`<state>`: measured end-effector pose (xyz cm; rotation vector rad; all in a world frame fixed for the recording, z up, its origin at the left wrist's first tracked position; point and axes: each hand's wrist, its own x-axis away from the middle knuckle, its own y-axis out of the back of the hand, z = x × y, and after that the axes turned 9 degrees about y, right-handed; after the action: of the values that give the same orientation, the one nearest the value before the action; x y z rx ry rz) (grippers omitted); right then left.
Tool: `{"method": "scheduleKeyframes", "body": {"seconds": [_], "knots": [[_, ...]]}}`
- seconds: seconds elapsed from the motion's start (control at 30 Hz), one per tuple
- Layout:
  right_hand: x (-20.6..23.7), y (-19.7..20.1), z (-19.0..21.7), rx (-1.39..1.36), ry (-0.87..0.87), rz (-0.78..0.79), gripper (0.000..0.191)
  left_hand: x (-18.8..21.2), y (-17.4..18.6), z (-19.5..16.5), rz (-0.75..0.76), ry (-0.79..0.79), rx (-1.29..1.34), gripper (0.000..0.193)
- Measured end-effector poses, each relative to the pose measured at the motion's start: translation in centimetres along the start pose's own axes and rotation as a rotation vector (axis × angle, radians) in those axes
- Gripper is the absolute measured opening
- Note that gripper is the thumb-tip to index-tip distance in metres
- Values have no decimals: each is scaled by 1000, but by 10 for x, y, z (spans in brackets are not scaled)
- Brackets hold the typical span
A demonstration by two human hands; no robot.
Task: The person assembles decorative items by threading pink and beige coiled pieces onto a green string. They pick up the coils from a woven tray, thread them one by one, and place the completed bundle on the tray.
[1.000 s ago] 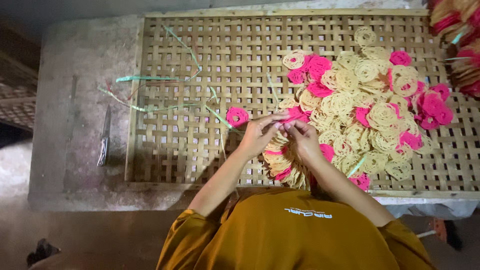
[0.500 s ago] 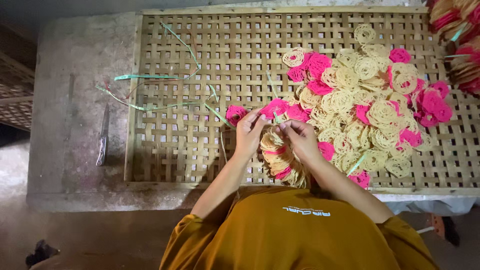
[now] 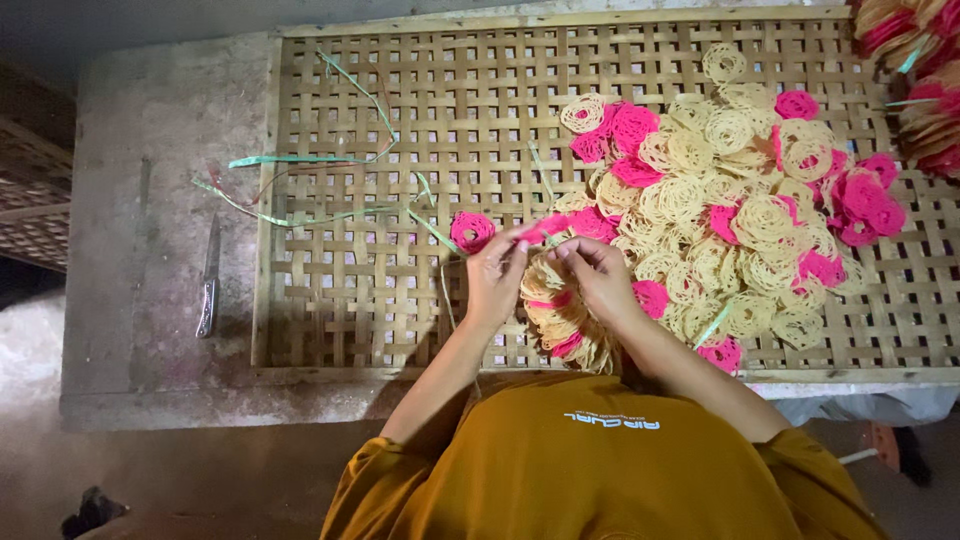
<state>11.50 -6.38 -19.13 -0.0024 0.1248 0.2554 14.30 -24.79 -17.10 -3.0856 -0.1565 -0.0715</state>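
Since the earlier frame, both hands had lifted slightly above the stacked bundle of crackers [image 3: 565, 325] on the woven bamboo tray [image 3: 350, 120]. Left hand [image 3: 497, 275] and right hand [image 3: 598, 275] each had a closed grip on a pink piece [image 3: 545, 227]. Probably gentle pressure was best; such crackers looked fragile.

A grey concrete desk [image 3: 150, 150] carries a woven bamboo tray [image 3: 350, 300], with 1 knife [image 3: 208, 280] on the bare part left of it. Woven lattice [image 3: 30, 190] shows at the far left. The floor [image 3: 180, 480] below is dark and dim.
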Motion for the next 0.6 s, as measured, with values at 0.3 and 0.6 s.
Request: {"method": "scheduleKeyframes", "body": {"seconds": [0.3,0.6], "knots": [[-1,-6,7,-110,-161,-36,22,-4,-2,19,-52,-38,145,22],[-1,-2,-13,-181,-97,-23,19,9,4,-11,45,-269,-284,33]]}}
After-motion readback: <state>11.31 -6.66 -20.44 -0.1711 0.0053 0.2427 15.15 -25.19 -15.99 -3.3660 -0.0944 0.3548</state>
